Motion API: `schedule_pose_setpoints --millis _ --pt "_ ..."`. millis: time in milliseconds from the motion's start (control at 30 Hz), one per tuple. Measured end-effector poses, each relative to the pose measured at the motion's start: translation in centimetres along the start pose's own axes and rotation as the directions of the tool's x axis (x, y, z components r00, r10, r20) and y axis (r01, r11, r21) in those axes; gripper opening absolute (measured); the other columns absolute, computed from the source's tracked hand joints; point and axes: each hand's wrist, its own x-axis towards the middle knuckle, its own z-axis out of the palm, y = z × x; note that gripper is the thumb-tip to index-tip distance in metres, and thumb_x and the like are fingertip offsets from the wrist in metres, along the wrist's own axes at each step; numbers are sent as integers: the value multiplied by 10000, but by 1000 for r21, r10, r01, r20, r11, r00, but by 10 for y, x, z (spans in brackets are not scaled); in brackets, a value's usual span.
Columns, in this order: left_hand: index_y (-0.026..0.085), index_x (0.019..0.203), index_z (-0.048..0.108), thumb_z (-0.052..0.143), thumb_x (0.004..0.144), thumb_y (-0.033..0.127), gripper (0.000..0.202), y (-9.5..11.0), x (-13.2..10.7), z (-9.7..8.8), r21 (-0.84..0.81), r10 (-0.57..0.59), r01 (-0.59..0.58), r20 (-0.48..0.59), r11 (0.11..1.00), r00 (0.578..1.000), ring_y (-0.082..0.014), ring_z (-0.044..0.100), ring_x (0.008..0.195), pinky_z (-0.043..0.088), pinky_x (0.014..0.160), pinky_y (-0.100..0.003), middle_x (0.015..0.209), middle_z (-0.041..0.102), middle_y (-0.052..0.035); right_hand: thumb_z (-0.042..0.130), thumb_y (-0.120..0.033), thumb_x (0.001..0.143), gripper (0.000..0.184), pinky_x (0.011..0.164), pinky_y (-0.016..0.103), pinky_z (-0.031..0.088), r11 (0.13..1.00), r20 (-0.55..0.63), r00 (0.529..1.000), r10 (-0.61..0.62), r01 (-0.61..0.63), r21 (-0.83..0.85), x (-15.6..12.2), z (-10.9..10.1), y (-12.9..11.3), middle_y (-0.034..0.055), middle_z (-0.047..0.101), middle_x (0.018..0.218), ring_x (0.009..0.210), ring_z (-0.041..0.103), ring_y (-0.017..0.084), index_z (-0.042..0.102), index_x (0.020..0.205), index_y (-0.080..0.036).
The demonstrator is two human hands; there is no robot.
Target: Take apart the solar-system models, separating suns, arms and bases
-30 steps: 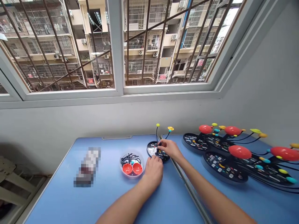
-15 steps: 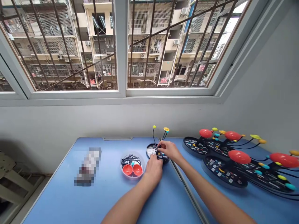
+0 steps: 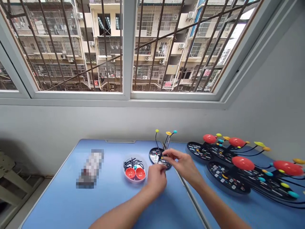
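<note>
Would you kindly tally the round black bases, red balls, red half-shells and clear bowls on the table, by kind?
Round black bases: 5
Red balls: 4
Red half-shells: 2
Clear bowl: 1
Total: 12

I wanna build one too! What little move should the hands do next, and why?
Perhaps the left hand should take a black rod from the clear bowl: several lie there nearby, and only three colour-tipped stems show above the black disc base.
</note>
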Motion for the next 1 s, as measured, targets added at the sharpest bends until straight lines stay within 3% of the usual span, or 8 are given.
schedule_pose_setpoints --millis 100,167,233,367,467,567,733,1000 --pt "126 852 614 477 778 321 250 11 -28 -25 -593 -241 291 164 751 957 -156 569 627 428 557 -271 739 641 -75 586 -322 725 117 594 277 444 998 54 997 -50 48 46 -33 9 -15 8 607 668 615 535 159 672 761 -252" --pt "104 759 608 572 714 435 335 16 -44 -42 -737 -201 364 305 570 931 -135 555 566 415 529 -250 638 601 -48 578 -304 751 111 620 293 461 993 127 986 -108 100 63 -51 18 -22 21 626 718 672 558 176 684 773 -277" --pt "95 666 595 661 639 450 362 16 -55 -56 -767 -156 387 361 512 920 -102 520 515 412 525 -235 578 555 -17 572 -275 765 120 628 310 469 984 165 971 -173 164 65 -65 28 -29 30 626 733 711 561 192 689 759 -296" --pt "94 626 584 707 600 406 336 10 -69 -68 -768 -175 345 299 539 938 -75 496 488 392 492 -201 548 545 -5 612 -305 745 91 661 323 478 976 175 966 -190 167 139 -78 43 -33 28 625 753 748 558 201 684 799 -309" --pt "96 678 590 692 603 430 357 7 -79 -69 -752 -216 331 251 571 943 -84 494 436 384 438 -204 524 580 -22 587 -436 746 190 658 306 479 948 94 994 59 -85 308 -75 48 -28 24 617 739 707 556 184 638 771 -255" --pt "91 717 594 685 603 441 379 9 -91 -67 -735 -226 356 275 577 934 -78 465 379 366 383 -196 488 584 -24 520 -522 767 317 638 295 474 800 120 957 265 -287 526 -65 54 -24 31 611 762 672 541 160 599 801 -216" --pt "90 842 598 672 600 463 451 12 -99 -62 -740 -186 375 329 558 926 -77 441 323 365 349 -190 443 576 -8 562 -498 755 327 541 237 413 651 309 912 268 -409 640 -58 63 -36 6 553 673 585 479 113 577 678 -181" --pt "135 649 549 595 585 552 424 23 -99 -50 -759 -285 293 146 582 947 -64 313 244 268 308 -197 328 492 23 644 -450 680 310 380 212 244 469 392 866 310 -498 730 -44 73 -41 -36 500 598 395 279 45 497 597 -190"
